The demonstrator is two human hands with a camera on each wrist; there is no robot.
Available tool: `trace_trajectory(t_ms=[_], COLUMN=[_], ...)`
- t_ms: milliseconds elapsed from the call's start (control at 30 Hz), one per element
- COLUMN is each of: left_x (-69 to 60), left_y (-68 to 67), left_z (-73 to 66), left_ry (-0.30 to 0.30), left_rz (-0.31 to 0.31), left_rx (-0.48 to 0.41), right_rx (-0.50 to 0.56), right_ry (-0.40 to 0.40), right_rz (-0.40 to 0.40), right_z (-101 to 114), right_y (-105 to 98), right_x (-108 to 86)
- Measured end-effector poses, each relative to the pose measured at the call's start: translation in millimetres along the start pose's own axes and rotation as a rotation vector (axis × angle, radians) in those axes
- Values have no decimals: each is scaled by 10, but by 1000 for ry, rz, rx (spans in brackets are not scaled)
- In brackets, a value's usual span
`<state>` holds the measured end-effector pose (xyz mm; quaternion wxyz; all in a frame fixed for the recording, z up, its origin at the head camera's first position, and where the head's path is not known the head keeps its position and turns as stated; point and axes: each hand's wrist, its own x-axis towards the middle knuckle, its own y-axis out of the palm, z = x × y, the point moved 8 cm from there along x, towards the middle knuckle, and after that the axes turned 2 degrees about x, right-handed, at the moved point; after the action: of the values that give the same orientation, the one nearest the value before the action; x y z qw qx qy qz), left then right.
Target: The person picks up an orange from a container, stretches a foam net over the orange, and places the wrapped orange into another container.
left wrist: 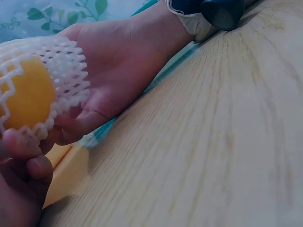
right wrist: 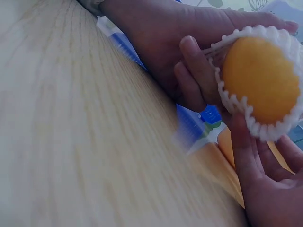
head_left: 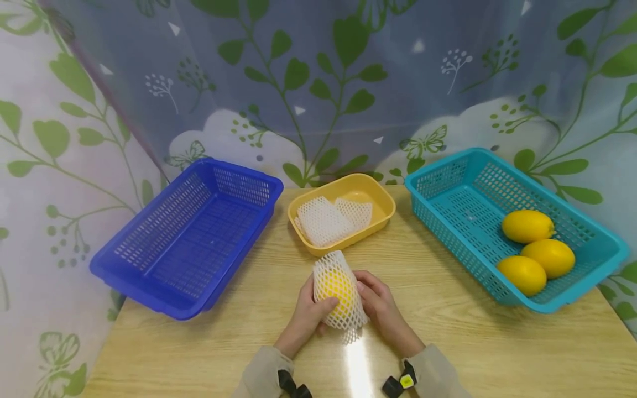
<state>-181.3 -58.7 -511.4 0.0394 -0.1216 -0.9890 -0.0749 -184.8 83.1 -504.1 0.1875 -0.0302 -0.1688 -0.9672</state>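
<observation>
A yellow lemon sits inside a white foam net sleeve, held above the table in front of me. My left hand grips the sleeved lemon from the left, its thumb across the front. On the other side, my right hand holds the edge of the net with its fingers. In the right wrist view the lemon's bare end shows through the net's open mouth, with right fingertips against the rim. More foam nets lie in a small yellow tray just beyond the hands.
At left is a blue basket with nothing visible inside. A teal basket stands at right, holding three lemons at its near right end. Behind the wooden table hangs a leaf-patterned curtain.
</observation>
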Motion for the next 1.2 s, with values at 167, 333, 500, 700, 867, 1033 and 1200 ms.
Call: trace_trajectory(t_ms=[167, 333, 500, 700, 867, 1033, 1200], left_x=[-13, -23, -36, -26, -17, -9, -4], left_y=[2, 8, -6, -5, 50, 91, 77], left_z=[5, -11, -30, -46, -47, -56, -46], left_ry=[-5, 10, 52, 90, 84, 91, 113], left_rz=[5, 3, -27, -39, 7, 35, 5], left_rx=[7, 67, 122, 101, 65, 73, 65], right_rx=[97, 132, 149, 137, 113, 91, 84], right_ry=[31, 41, 35, 49, 97, 112, 61], right_rz=[65, 68, 101, 119, 32, -25, -36], right_z=[-11, -10, -9, -22, -40, -40, -5], right_y=[50, 47, 62, 61, -5, -57, -75], right_x=[0, 3, -6, -19, 0, 9, 11])
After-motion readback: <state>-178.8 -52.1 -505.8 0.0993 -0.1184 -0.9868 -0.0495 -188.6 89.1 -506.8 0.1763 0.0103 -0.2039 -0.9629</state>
